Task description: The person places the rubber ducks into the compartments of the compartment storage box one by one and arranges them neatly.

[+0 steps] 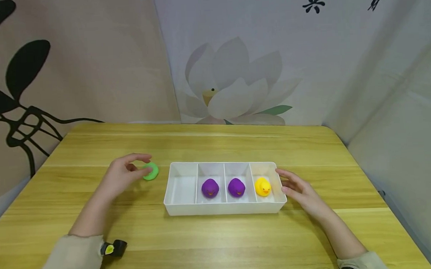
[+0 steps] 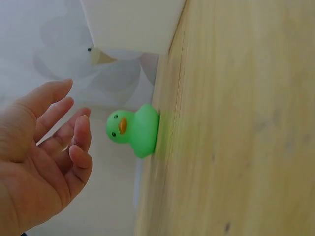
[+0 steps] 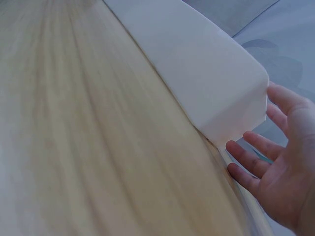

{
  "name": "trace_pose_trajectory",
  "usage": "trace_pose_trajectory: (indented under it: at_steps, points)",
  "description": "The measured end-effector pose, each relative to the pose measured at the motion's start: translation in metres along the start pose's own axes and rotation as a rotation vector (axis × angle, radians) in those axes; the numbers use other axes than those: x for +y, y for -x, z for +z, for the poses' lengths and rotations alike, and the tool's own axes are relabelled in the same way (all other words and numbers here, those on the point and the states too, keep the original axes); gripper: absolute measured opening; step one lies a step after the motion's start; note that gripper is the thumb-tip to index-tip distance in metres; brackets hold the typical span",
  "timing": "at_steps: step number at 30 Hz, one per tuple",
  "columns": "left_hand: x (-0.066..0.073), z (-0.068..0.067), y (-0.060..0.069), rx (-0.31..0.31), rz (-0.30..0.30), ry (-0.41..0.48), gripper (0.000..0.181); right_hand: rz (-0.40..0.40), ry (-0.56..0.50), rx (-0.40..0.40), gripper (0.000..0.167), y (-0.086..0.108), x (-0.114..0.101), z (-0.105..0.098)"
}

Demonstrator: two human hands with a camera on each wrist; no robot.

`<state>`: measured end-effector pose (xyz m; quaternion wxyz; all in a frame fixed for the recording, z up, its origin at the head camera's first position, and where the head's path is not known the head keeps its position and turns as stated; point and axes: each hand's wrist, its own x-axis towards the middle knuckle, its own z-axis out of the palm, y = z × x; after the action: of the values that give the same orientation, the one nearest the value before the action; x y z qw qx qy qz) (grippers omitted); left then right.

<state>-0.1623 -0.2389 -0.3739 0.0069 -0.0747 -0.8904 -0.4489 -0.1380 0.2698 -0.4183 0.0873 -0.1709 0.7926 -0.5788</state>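
A green rubber duck [image 1: 152,171] stands upright on the table left of a white tray [image 1: 222,209]. My left hand [image 1: 125,173] hovers over this duck, thumb and fingers apart. The left wrist view shows a gap between the loosely bent fingers of that hand [image 2: 44,157] and the duck [image 2: 142,130]. At the tray's right end is my right hand [image 1: 300,191], its fingers spread, with the thumb at the tray's corner [image 3: 246,105]. Two purple ducks [image 1: 210,188] sit in the middle compartments and a yellow duck [image 1: 262,187] in the rightmost; the leftmost holds nothing.
The wooden table [image 1: 213,243] reaches back to a curtain [image 1: 239,21] printed with a pale flower. Another fabric wall [image 1: 398,94] stands along the right side. A wrist camera [image 1: 113,248] sticks out from the left sleeve.
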Motion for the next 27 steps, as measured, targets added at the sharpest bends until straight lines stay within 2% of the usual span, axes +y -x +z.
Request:
trace_pose_trajectory:
  at_steps: [9,14,18,27]
  points:
    - [-0.015,-0.006,-0.001,-0.043,0.004,-0.019,0.047,0.006,-0.01,-0.006,0.049,-0.001,0.0,0.0]
    - [-0.022,-0.006,-0.002,-0.093,-0.004,0.014,0.047,-0.006,-0.008,-0.006,0.049,-0.002,0.001,0.0]
    - [-0.027,-0.006,-0.003,-0.129,0.012,0.042,0.046,-0.025,0.004,-0.005,0.049,-0.002,0.002,0.0]
    - [-0.04,-0.002,-0.005,-0.153,0.035,0.057,0.04,-0.014,0.017,-0.001,0.049,-0.001,0.001,0.0]
